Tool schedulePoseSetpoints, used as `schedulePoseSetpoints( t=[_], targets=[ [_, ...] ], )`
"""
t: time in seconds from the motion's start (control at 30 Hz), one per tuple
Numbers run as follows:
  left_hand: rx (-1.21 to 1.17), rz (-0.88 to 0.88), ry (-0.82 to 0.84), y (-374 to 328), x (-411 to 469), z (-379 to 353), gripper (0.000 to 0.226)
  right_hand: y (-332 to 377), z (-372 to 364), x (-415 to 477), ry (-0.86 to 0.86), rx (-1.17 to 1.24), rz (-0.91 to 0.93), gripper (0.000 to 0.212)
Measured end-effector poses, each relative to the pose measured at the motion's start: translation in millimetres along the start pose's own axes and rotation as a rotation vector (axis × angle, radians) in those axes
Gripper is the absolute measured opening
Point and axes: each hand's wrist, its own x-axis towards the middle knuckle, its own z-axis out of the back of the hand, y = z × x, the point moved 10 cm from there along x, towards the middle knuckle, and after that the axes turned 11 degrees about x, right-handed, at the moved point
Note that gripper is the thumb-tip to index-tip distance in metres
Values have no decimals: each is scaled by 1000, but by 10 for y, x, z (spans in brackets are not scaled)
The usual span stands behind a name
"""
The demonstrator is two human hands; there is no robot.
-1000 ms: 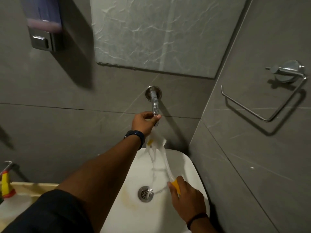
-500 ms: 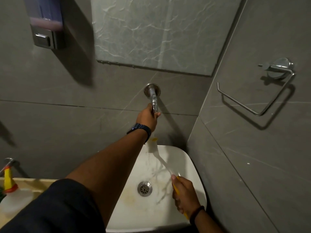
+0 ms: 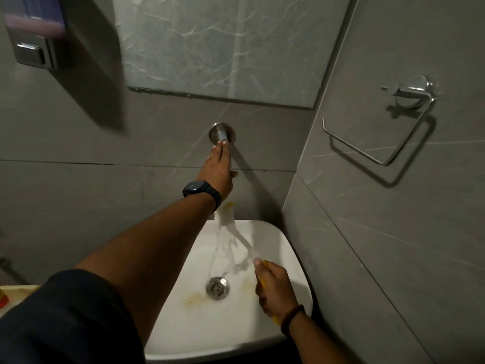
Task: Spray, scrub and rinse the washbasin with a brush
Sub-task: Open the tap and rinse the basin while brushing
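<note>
Reached the flat, open left hand [image 3: 219, 169] to the tap [image 3: 222, 134], clenched the right hand [image 3: 273, 287] round the brush [image 3: 242, 239] under running water over the washbasin [image 3: 275, 232].

One view only, from a wide-angle camera worn on the person's head; it looks forward and steeply down into a tiled corner; the washbasin [image 3: 275, 243] lies low and close beneath it, the wall tap [image 3: 222, 134] near the middle, the mirror [image 3: 231, 46] at the top edge; both forearms reach in from the bottom; straight tile lines bend toward the frame's edges; no second view overlaps it.
</note>
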Motion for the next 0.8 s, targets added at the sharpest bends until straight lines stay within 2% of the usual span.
schedulePoseSetpoints(
  t=[0.07, 0.1, 0.23, 0.27, 0.33, 0.4, 0.43, 0.53, 0.6, 0.7, 0.77, 0.8],
  targets=[
    [23, -10, 4, 4, 6, 2, 75, -15, 17, -2, -48, 80, -77, 47],
    [29, -13, 9, 9, 9, 2, 75, 73, 44, 3, -78, -11, -9, 48],
    [41, -13, 23, 14, 9, -8, 76, 509, -38, -180, -169, -911, 499, 33],
    [40, -9, 26, 16, 10, -10, 76, 527, -75, -225, -190, -1061, 579, 33],
    [27, 6, 35, 24, 13, -25, 77, 475, -124, -249, -182, -1160, 620, 37],
    [18, 18, 37, 32, 13, -31, 77, 397, -128, -220, -151, -1050, 544, 40],
    [15, 19, 38, 33, 10, -32, 78, 361, -111, -187, -143, -905, 490, 37],
    [1, 17, 52, 36, 10, -50, 78, 143, -26, -39, -120, -237, 189, 43],
    [-11, 21, 61, 41, 10, -63, 78, -71, -52, -12, -83, 76, -61, 47],
    [-35, 34, 71, 59, 5, -83, 80, -192, -150, -22, 8, 206, -231, 54],
    [-60, 39, 80, 59, 1, -98, 82, -149, -181, 2, 16, 179, -204, 53],
    [-70, 42, 82, 58, 1, -101, 83, -80, -171, 23, -4, 111, -134, 50]
  ],
)
